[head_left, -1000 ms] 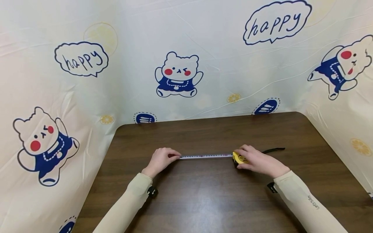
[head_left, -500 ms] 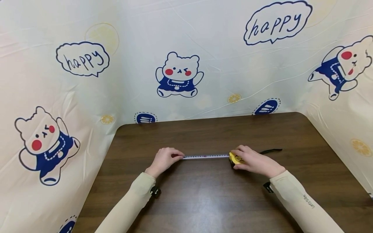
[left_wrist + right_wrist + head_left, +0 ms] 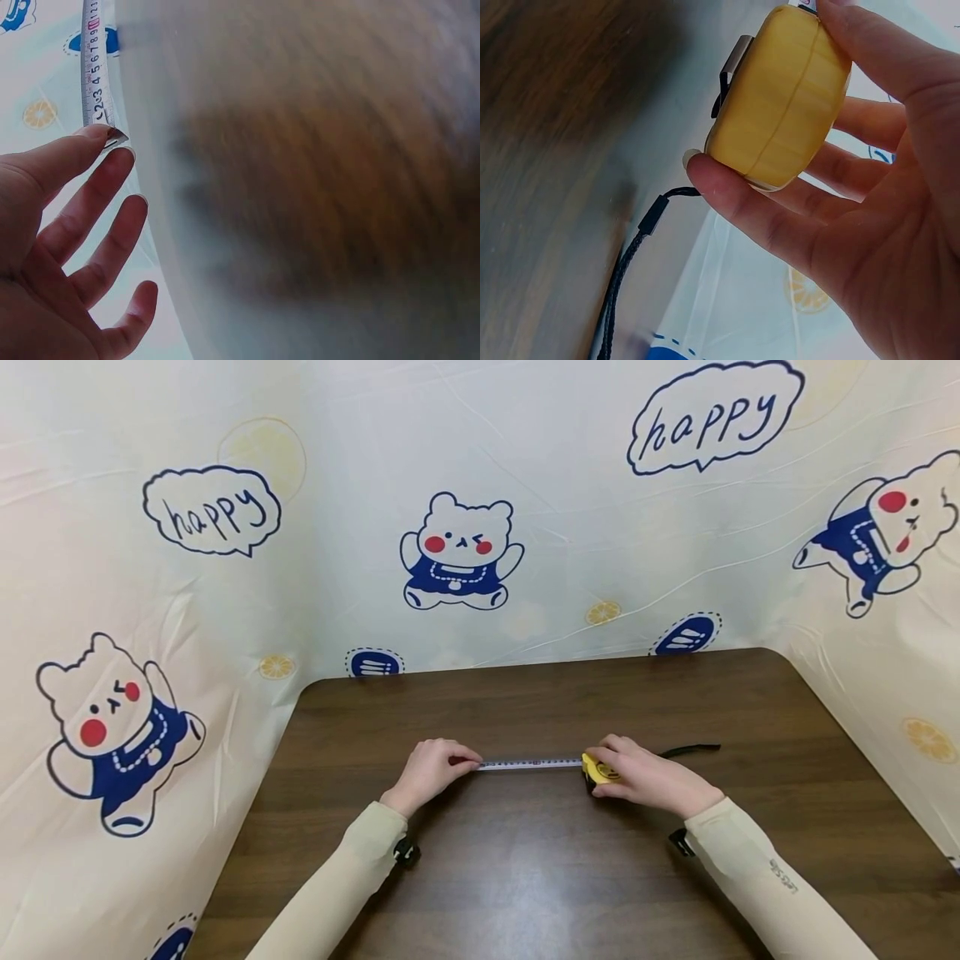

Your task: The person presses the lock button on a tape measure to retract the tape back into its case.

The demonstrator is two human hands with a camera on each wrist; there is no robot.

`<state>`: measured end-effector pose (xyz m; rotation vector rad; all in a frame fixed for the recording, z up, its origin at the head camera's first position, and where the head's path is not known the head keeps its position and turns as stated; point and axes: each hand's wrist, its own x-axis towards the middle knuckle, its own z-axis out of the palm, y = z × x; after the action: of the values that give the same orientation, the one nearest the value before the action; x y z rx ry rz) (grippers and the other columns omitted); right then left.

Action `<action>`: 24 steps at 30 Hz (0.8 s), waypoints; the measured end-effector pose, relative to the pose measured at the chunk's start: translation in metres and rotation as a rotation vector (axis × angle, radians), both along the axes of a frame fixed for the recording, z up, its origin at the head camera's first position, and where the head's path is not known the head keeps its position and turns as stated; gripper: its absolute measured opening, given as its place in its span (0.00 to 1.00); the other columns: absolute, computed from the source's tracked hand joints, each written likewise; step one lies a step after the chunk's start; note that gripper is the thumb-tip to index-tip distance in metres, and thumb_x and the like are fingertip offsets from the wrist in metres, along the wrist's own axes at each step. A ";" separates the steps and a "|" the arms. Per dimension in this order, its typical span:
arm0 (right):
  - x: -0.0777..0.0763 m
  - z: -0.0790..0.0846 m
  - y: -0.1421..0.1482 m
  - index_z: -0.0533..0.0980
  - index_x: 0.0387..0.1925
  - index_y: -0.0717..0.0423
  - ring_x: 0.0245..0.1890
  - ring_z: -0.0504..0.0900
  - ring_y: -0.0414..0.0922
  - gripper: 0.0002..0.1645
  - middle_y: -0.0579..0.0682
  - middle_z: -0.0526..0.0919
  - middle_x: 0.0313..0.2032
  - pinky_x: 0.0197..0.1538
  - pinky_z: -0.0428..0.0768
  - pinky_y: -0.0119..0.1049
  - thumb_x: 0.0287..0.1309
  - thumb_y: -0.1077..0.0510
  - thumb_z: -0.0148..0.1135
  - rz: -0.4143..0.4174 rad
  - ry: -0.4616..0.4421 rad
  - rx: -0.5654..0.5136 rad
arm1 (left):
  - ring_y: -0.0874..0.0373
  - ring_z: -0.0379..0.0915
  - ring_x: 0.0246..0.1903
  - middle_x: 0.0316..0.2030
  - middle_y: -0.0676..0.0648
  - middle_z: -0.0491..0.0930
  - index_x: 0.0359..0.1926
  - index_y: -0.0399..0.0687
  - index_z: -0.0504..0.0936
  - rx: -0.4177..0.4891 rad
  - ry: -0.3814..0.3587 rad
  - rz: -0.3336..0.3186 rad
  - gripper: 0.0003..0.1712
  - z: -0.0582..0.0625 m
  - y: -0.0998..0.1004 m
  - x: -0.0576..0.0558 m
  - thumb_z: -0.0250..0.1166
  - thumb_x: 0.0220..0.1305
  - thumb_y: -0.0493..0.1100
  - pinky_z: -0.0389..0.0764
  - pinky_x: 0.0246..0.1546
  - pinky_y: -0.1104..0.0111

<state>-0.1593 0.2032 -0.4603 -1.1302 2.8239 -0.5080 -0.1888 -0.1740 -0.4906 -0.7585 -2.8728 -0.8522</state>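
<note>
We find the head view evenly bright, with pale glare on the table, well away from its far edge; both wrist views blur its surface.

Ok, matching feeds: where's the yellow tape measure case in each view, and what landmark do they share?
Head: yellow case right of centre, below the middle, in the right hand.
Left wrist: not in it; only the tape blade at upper left, pinched by the left hand.
Right wrist: the case fills the top, right of centre.
Shared landmark: printed cloth with orange slices.

Tape blade barring gap between hands, free tabletop nearer, curtain behind
</note>
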 end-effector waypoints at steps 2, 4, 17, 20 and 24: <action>0.000 0.001 0.000 0.77 0.61 0.66 0.43 0.73 0.44 0.30 0.53 0.78 0.48 0.45 0.79 0.39 0.65 0.51 0.73 0.002 -0.002 0.002 | 0.59 0.86 0.39 0.37 0.56 0.90 0.40 0.55 0.94 -0.003 0.000 -0.008 0.04 -0.001 0.001 -0.001 0.75 0.65 0.43 0.85 0.46 0.59; 0.000 0.001 -0.001 0.77 0.61 0.65 0.43 0.73 0.44 0.30 0.53 0.78 0.48 0.45 0.79 0.39 0.65 0.51 0.72 0.002 -0.006 0.008 | 0.59 0.86 0.39 0.37 0.56 0.90 0.40 0.56 0.94 -0.005 0.004 -0.015 0.04 -0.001 0.003 -0.001 0.75 0.65 0.44 0.84 0.46 0.59; -0.002 -0.002 -0.006 0.77 0.62 0.65 0.45 0.74 0.45 0.32 0.55 0.78 0.50 0.45 0.80 0.39 0.66 0.48 0.72 -0.005 -0.027 0.031 | 0.58 0.86 0.39 0.37 0.55 0.90 0.39 0.55 0.94 -0.003 0.002 -0.026 0.03 -0.002 0.013 -0.001 0.75 0.64 0.44 0.84 0.46 0.58; -0.002 -0.002 -0.007 0.76 0.62 0.65 0.44 0.74 0.45 0.31 0.55 0.78 0.50 0.45 0.80 0.39 0.66 0.49 0.71 -0.001 -0.030 0.029 | 0.59 0.86 0.39 0.37 0.55 0.90 0.39 0.56 0.94 -0.002 0.011 -0.031 0.03 -0.001 0.015 -0.001 0.75 0.65 0.44 0.84 0.46 0.59; -0.001 -0.001 -0.009 0.76 0.62 0.65 0.45 0.73 0.45 0.31 0.55 0.78 0.51 0.45 0.80 0.39 0.66 0.49 0.71 -0.003 -0.035 0.028 | 0.59 0.86 0.39 0.36 0.56 0.90 0.39 0.56 0.94 0.006 0.023 -0.042 0.03 -0.002 0.017 -0.002 0.75 0.65 0.44 0.84 0.45 0.59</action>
<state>-0.1607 0.1938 -0.4610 -1.1013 2.7944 -0.4821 -0.1907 -0.1574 -0.4922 -0.8256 -2.8428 -0.8502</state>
